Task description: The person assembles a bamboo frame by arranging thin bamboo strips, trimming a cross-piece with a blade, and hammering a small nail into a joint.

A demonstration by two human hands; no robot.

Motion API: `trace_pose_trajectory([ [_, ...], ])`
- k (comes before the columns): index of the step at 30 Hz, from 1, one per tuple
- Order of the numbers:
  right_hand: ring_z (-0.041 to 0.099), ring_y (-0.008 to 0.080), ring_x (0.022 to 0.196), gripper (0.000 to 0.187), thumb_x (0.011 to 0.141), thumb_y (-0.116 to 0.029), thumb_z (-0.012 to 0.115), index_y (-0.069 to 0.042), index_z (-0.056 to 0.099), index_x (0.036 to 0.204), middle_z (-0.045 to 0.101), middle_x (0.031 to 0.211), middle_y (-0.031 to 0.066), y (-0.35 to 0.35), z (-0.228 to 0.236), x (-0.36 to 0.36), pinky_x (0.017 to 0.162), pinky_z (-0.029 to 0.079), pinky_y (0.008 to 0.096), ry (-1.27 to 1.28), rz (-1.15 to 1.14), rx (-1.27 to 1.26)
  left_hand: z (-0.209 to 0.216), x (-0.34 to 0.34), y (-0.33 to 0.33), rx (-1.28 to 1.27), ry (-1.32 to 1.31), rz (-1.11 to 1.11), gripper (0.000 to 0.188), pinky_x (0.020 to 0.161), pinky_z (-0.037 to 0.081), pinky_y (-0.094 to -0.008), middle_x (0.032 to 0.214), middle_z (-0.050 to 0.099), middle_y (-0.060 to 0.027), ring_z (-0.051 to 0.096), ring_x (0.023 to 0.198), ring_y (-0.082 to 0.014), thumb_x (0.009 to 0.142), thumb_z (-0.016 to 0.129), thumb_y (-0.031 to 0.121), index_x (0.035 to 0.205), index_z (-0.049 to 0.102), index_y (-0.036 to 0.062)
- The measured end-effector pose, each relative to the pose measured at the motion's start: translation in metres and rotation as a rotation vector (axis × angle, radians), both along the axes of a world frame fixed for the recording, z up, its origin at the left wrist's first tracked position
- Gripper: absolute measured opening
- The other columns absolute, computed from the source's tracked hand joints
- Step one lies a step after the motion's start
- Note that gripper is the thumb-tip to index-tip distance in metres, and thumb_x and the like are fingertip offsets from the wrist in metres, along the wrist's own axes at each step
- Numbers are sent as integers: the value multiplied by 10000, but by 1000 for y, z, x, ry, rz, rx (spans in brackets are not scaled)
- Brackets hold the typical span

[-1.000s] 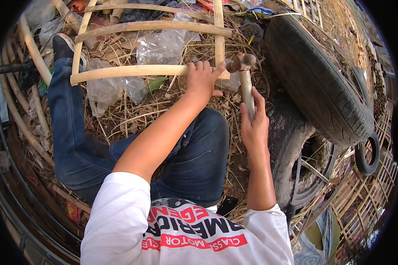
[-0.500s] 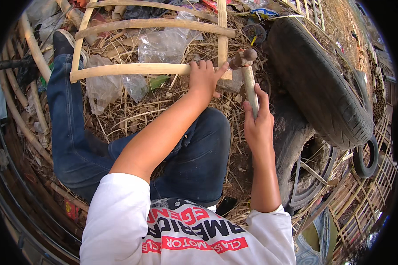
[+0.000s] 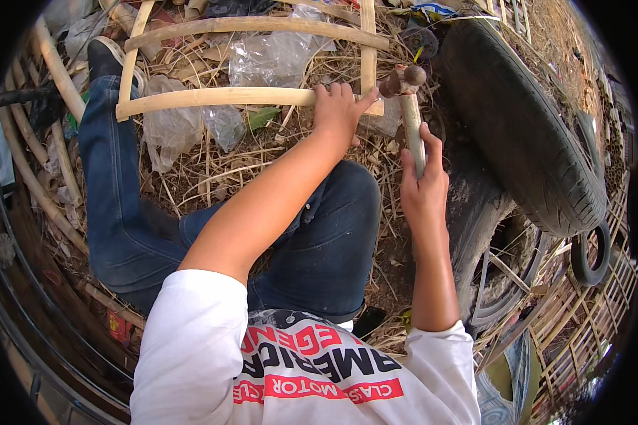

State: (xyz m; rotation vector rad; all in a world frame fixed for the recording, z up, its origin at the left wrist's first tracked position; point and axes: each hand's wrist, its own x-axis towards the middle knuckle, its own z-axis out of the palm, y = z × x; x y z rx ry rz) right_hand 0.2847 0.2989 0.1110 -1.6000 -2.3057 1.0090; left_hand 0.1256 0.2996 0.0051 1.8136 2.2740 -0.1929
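Observation:
A frame of pale split bamboo strips lies in front of me, with crosspieces running between two side strips. My left hand is closed around the nearest crosspiece close to its right end, where it meets the right side strip. In my right hand is a ball-peen hammer, gripped by its pale handle. Its rusty head is beside the right end of that crosspiece, just right of my left fingertips. Whether the head touches the bamboo I cannot tell.
A large worn tyre leans at the right, with a smaller black ring beyond it. Clear plastic bags and dry straw cover the ground under the frame. Bamboo poles lie at the left. A bamboo lattice stands at the lower right.
The whole view has shifted slightly, so the frame, hands and tyre appear a little further right and higher. Both hands keep the same holds.

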Motion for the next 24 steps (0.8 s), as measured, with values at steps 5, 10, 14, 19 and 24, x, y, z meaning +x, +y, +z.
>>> trace_pose_trajectory([
  [5, 679, 427, 881, 400, 968, -115, 537, -75, 393, 1339, 665, 939, 298, 0, -7, 2, 704, 523, 420, 21, -34, 62, -10, 3, -10, -11, -21, -7, 1064, 939, 383, -492, 1154, 539, -87, 494, 1130, -272, 631, 809, 558, 1510, 248, 346],
  [10, 667, 452, 815, 418, 962, -106, 537, -83, 385, 1351, 653, 855, 302, -3, -16, 7, 664, 502, 466, 136, 25, 235, -7, 5, -8, 4, 8, -4, 1062, 928, 388, -488, 1129, 538, -79, 499, 1117, -265, 644, 801, 558, 1516, 230, 353],
  [14, 661, 459, 827, 430, 960, -107, 541, -90, 384, 1361, 647, 875, 316, -3, -18, 6, 683, 500, 478, 33, 28, 83, -9, 5, -9, -19, -11, -10, 1050, 927, 386, -496, 1136, 539, -86, 497, 1121, -267, 654, 794, 561, 1516, 233, 347],
  [19, 659, 460, 855, 445, 952, -96, 551, -91, 386, 1366, 644, 890, 322, -6, -21, 8, 702, 508, 450, 153, 36, 249, -6, 2, -7, 11, 7, -25, 1052, 935, 386, -494, 1152, 540, -87, 493, 1138, -269, 649, 783, 584, 1515, 230, 360],
  [24, 639, 448, 996, 396, 971, -120, 537, -87, 395, 1339, 663, 1027, 285, -5, -5, 6, 771, 524, 415, 128, -20, 174, -8, 8, -8, -48, 33, -21, 1063, 938, 377, -493, 1176, 537, -95, 492, 1138, -267, 649, 785, 591, 1516, 220, 350],
])
